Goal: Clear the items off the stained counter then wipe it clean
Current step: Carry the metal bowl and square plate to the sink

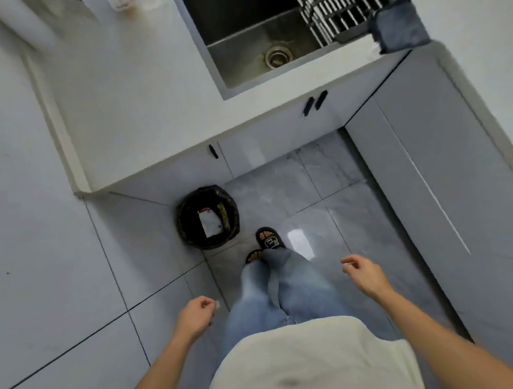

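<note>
Head cam showed the counter (145,105) well ahead of both hands. Left hand (195,313) pinched a tiny scrap (216,305); right hand (363,273) hung loosely curled, holding nothing. Gray cloth (398,26) sat beside the sink (258,56).

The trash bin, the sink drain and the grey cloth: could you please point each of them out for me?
trash bin (183,227): head view, on its black left rim.
sink drain (278,57): head view, on the metal strainer's centre.
grey cloth (398,26): head view, on the middle of its fabric.
</note>
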